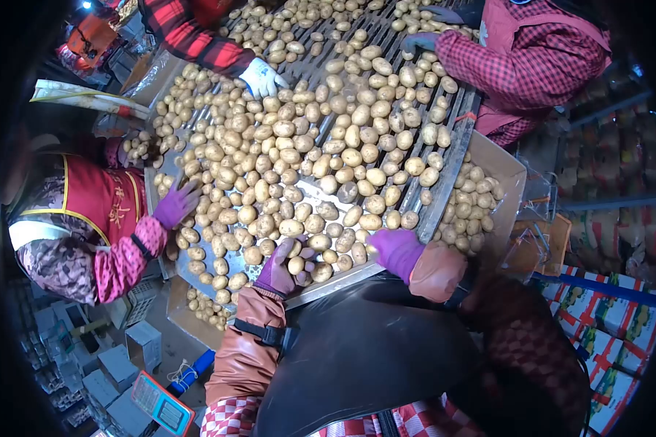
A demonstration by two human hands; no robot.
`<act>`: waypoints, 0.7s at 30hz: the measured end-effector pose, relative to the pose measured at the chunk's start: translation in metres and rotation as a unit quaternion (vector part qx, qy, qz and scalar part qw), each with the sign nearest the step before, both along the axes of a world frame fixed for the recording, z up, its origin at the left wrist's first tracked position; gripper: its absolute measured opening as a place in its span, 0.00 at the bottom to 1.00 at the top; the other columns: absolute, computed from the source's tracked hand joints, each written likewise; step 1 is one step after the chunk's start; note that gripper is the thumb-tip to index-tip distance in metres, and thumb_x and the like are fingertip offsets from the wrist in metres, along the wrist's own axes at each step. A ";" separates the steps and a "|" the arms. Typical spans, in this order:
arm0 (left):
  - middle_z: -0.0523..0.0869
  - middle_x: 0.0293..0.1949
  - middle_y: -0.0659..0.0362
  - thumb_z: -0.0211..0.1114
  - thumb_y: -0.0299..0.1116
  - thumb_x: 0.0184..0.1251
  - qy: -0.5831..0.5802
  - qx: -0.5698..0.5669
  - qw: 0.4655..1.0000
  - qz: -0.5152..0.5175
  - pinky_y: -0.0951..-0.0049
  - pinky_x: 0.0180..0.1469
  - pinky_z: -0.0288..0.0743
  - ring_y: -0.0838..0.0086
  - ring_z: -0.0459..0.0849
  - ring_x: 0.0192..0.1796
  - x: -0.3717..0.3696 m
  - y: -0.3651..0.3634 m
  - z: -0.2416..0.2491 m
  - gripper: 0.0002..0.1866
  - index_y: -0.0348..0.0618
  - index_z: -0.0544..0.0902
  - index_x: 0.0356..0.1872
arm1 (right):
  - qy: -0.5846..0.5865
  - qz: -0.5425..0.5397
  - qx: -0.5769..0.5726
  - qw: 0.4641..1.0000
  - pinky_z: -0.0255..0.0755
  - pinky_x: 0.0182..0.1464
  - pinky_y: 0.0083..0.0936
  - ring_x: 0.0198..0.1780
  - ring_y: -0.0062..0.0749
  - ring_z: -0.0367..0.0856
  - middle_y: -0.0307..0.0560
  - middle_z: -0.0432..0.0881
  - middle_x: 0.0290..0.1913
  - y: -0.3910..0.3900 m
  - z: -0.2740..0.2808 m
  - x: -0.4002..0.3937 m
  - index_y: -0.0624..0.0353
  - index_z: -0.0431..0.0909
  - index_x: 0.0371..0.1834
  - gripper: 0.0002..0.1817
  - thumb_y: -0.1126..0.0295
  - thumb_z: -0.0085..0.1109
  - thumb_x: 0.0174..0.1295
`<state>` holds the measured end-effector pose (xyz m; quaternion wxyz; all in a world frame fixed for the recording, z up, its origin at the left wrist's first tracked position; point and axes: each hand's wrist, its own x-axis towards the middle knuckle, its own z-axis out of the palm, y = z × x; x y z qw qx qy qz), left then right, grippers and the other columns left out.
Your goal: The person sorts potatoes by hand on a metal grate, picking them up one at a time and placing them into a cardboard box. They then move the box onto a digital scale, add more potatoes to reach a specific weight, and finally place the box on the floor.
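Many pale brown potatoes (284,129) lie over a metal sorting table with slats (450,191). At its near edge my left hand (284,268), in a purple glove, has its fingers curled round a potato (296,265), with other potatoes close beside it. To the right, my right hand (396,251), also gloved in purple, rests by the near edge next to the potatoes. Its fingers point left and are partly hidden, so what they hold, if anything, cannot be made out.
Co-workers' gloved hands reach in at the left (176,202), top (262,78) and top right (420,42). A side bin (516,175) with potatoes stands at the right. Printed boxes (623,317) are lower right; a scale (162,405) and grey crates (120,364) lower left.
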<state>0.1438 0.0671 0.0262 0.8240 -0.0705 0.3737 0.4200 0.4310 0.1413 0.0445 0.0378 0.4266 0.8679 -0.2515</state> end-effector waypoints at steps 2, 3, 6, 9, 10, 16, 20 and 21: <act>0.84 0.43 0.56 0.56 0.50 0.74 0.074 -0.016 0.996 -0.056 0.77 0.24 0.74 0.69 0.82 0.33 0.006 0.007 -0.005 0.20 0.48 0.74 0.57 | -0.077 0.073 0.043 0.993 0.78 0.35 0.43 0.38 0.46 0.85 0.43 0.83 0.43 -0.011 -0.016 0.000 0.48 0.79 0.48 0.14 0.66 0.58 0.57; 0.84 0.43 0.57 0.55 0.50 0.74 0.111 -0.025 0.990 -0.086 0.78 0.24 0.74 0.70 0.82 0.33 0.012 0.010 -0.006 0.21 0.47 0.74 0.57 | -0.077 0.072 0.050 0.993 0.77 0.34 0.44 0.37 0.44 0.85 0.43 0.82 0.41 -0.013 -0.021 0.000 0.48 0.79 0.46 0.13 0.66 0.57 0.57; 0.83 0.39 0.60 0.55 0.52 0.72 0.243 0.083 0.953 -0.160 0.78 0.28 0.74 0.74 0.80 0.31 0.033 0.032 -0.014 0.22 0.44 0.76 0.52 | -0.013 0.074 0.114 0.991 0.76 0.30 0.44 0.34 0.41 0.85 0.42 0.81 0.36 -0.019 -0.056 0.009 0.49 0.78 0.41 0.08 0.66 0.56 0.58; 0.81 0.36 0.60 0.58 0.53 0.71 0.181 0.114 0.971 -0.111 0.81 0.21 0.70 0.73 0.80 0.30 0.036 0.053 -0.017 0.20 0.47 0.75 0.48 | -0.018 0.057 0.129 0.990 0.76 0.32 0.43 0.36 0.41 0.85 0.44 0.81 0.37 -0.025 -0.070 0.006 0.49 0.78 0.42 0.09 0.66 0.56 0.59; 0.81 0.34 0.58 0.60 0.51 0.70 0.193 0.125 0.967 -0.112 0.80 0.22 0.71 0.72 0.80 0.30 0.039 0.055 -0.017 0.19 0.45 0.75 0.45 | -0.035 0.041 0.112 0.992 0.76 0.33 0.43 0.36 0.41 0.85 0.44 0.81 0.37 -0.028 -0.066 0.002 0.49 0.78 0.43 0.09 0.66 0.56 0.59; 0.81 0.33 0.57 0.62 0.49 0.69 0.243 0.134 0.946 -0.165 0.79 0.21 0.69 0.72 0.79 0.26 0.047 0.052 -0.006 0.20 0.42 0.76 0.49 | -0.091 -0.063 0.053 0.992 0.77 0.37 0.42 0.40 0.42 0.85 0.47 0.82 0.40 -0.028 -0.037 -0.016 0.50 0.78 0.46 0.11 0.65 0.56 0.61; 0.81 0.34 0.57 0.61 0.49 0.70 0.214 0.128 0.953 -0.173 0.79 0.22 0.69 0.72 0.80 0.26 0.049 0.056 0.003 0.21 0.41 0.77 0.50 | 0.054 -0.163 0.047 0.984 0.77 0.36 0.44 0.40 0.44 0.85 0.46 0.81 0.44 -0.014 -0.060 -0.007 0.49 0.76 0.50 0.15 0.60 0.57 0.61; 0.81 0.34 0.57 0.61 0.49 0.70 0.215 0.124 0.953 -0.172 0.78 0.21 0.69 0.72 0.80 0.26 0.050 0.056 -0.003 0.21 0.41 0.77 0.50 | 0.055 -0.153 0.054 0.985 0.77 0.37 0.43 0.40 0.44 0.84 0.46 0.81 0.44 -0.015 -0.064 -0.005 0.48 0.75 0.51 0.17 0.59 0.57 0.60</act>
